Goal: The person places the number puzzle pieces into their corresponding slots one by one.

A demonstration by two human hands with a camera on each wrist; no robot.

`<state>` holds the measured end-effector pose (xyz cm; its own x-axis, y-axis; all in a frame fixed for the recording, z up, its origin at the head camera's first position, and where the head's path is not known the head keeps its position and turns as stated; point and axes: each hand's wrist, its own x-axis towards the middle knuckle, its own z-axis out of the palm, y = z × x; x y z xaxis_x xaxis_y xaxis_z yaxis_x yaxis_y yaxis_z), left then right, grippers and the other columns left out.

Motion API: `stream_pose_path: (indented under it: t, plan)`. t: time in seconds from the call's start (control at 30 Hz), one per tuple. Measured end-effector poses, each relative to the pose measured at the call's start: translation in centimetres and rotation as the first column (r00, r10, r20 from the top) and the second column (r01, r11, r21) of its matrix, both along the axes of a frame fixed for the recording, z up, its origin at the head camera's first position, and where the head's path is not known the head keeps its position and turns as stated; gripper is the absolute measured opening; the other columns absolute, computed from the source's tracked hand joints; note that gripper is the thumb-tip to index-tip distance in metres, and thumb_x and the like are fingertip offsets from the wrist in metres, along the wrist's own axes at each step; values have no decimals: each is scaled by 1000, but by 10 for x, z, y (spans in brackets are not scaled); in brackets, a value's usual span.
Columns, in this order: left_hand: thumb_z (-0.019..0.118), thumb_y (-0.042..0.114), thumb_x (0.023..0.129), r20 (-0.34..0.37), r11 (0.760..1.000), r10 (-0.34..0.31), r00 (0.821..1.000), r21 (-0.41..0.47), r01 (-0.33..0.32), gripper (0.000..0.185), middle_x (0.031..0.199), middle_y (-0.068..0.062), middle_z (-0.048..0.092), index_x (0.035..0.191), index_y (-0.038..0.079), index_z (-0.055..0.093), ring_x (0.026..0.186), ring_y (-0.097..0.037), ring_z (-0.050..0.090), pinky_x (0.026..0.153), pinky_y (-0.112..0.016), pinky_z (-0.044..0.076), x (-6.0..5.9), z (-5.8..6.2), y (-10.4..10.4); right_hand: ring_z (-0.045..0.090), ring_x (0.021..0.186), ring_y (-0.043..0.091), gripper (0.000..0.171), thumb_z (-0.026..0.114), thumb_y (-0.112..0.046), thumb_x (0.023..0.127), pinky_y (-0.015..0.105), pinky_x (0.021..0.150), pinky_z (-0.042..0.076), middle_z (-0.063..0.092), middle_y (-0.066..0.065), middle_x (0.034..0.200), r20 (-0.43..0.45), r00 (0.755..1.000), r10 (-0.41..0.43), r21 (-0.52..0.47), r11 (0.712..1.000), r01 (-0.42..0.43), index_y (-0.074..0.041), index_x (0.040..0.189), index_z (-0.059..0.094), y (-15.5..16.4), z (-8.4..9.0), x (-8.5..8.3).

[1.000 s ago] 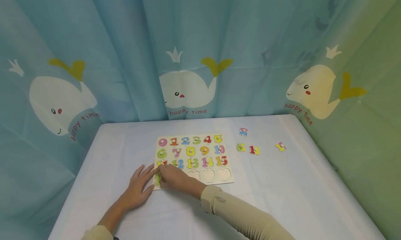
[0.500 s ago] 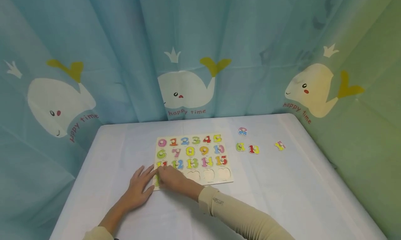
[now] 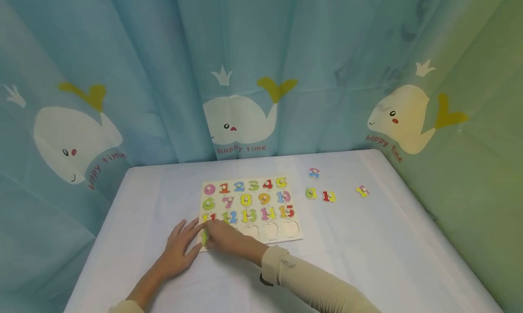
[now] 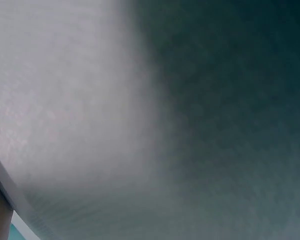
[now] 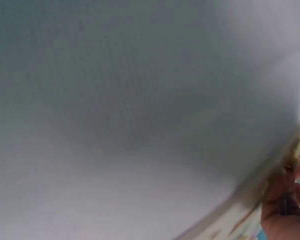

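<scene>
Little moved since earlier frames: right hand point(image 3: 222, 237) stays on yellow-green wooden number piece point(image 3: 203, 237) at bottom-left slot of wooden number puzzle board point(image 3: 250, 207), grip hidden. Left hand point(image 3: 178, 251) flat, fingers straight, touching board's left edge on white table point(image 3: 367, 249).

- A blue curtain point(image 3: 163, 54) with white whales point(image 3: 239, 120) and "happy time" lettering fills the upper frame.
- It turns green at right.
- A white table point(image 3: 388, 258) spans the lower half, softly lit.
</scene>
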<state>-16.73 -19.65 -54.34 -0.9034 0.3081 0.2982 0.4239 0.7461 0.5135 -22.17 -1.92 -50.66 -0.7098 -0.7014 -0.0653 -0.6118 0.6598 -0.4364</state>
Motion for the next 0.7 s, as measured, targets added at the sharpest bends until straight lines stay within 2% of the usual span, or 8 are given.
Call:
stream_pose_path:
  t: [0.1,0.2,0.43,0.6,0.7]
  plan:
    - [61,14,86,-1,1000,3,1000,-3,-3,48,140,-19,44,132,5,53,129,-48,24,100,-67,14,1,-1,0,48,77,3,42,69,-15,86,12,67,42,58,-5,88,83,997,0,-23,1000,2,-6,125,56,11,6,-1]
    - [61,14,85,-6,1000,13,1000,-5,-13,47,140,-18,44,131,4,54,129,-48,24,100,-66,15,2,-2,-1,49,75,3,34,66,-17,88,14,67,43,57,-7,86,106,994,-26,-74,997,34,-7,120,59,28,7,-4]
    - [61,17,86,28,999,33,999,-26,-32,49,141,-17,42,133,5,52,132,-45,22,102,-65,15,2,-3,1,45,66,4,13,62,-16,90,18,59,41,52,-10,74,65,989,-131,-224,964,142,-11,102,65,90,-3,-17]
    - [61,17,86,42,999,40,998,-35,-39,50,143,-16,41,134,6,51,133,-44,20,103,-63,13,1,-2,1,48,68,8,9,62,-12,89,23,61,43,52,-8,74,68,967,-245,-260,932,254,-11,98,66,136,-1,-23]
    - [61,17,86,40,999,38,998,-34,-37,50,142,-16,41,134,6,51,133,-44,20,103,-64,13,1,-2,2,48,68,9,7,63,-13,90,24,61,43,52,-8,74,77,939,-336,-266,900,344,-12,96,66,161,-1,-29]
